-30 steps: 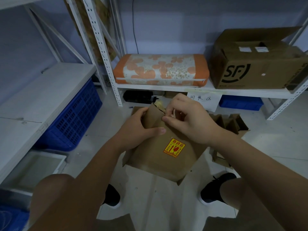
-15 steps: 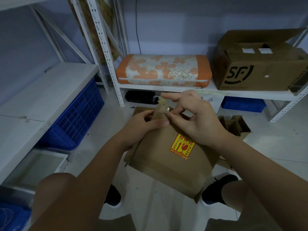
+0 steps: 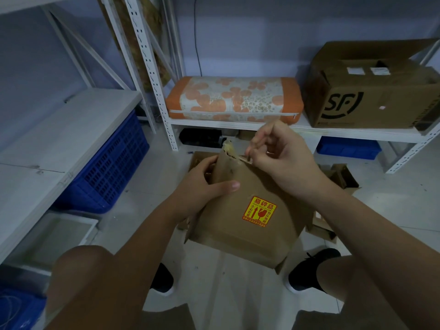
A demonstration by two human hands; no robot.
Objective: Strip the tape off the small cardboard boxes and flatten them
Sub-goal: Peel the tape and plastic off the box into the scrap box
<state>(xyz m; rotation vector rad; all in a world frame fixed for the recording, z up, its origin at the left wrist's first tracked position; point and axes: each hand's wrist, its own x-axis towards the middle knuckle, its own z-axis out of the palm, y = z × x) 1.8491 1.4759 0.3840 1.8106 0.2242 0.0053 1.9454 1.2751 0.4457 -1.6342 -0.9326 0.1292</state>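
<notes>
While the left hand (image 3: 204, 186) grips the box (image 3: 247, 210) at its upper-left edge, thumb across the front, the right hand (image 3: 281, 156) pinches a strip of tape (image 3: 240, 158) at the top edge, so the peeling step looks underway. Next I'd expect a steady pull up and right. Box sits mid-frame, just below the right hand.

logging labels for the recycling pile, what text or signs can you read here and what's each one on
"SF" logo: side of the large cardboard box on the shelf.
"易碎品": top line of the orange fragile sticker on the small cardboard box; beneath it, an up-arrow and a broken-glass sign. Its smaller print is too blurred to read.
Two white labels on the large box: too small to read.
</notes>
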